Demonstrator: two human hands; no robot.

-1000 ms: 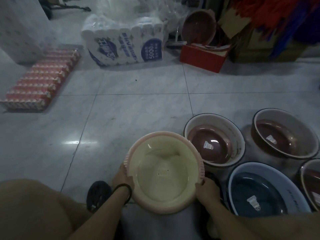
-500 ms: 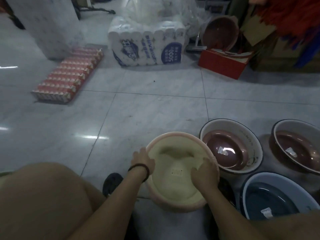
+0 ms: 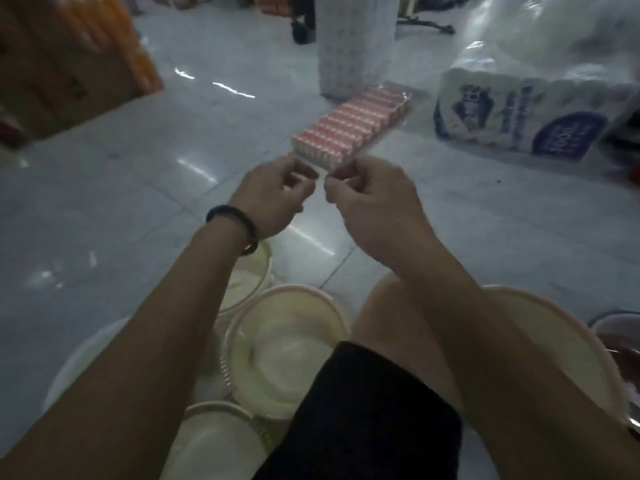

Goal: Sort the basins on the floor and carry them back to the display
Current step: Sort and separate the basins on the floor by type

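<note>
**Hands raised together over the basins on a shop floor**

The floor point(image 3: 145, 209) is glossy grey marble tile and catches streaks of light. On it, past the hands, lies a flat pink pack point(image 3: 356, 131) in clear wrap. A tall white wrapped bundle point(image 3: 353, 46) stands behind that. To the right sits a bulk pack of paper rolls point(image 3: 512, 112), white with blue print, with clear plastic bags heaped above it. At far left is blurred orange stock point(image 3: 69, 60). The whole view is dim and smeared by motion.

Both hands are held up in front, clear of the basins, with their fingertips nearly meeting. The left hand point(image 3: 273, 195) has its fingers curled inward toward the thumb, and a black band point(image 3: 235, 226) circles its wrist. The right hand point(image 3: 375, 206) is curled the same way, with its thumb and forefinger drawn together at the tip. Blur makes it impossible to tell whether something small is pinched between the two hands.

The basins sit low on the floor around the person's bent knee point(image 3: 391, 320) and black shorts point(image 3: 363, 414).
- A cream basin point(image 3: 284, 344) with a pink ribbed rim lies between the forearms, mouth up.
- A second cream basin point(image 3: 214, 441) overlaps its near edge.
- A third cream basin point(image 3: 251, 282) shows partly from behind the left wrist.
- A white basin point(image 3: 86, 355) is half hidden under the left forearm.
- A larger cream basin point(image 3: 568, 355) lies behind the right forearm.
- A dark reddish basin point(image 3: 620, 341) is at the right edge, just beside the larger cream one.
</note>
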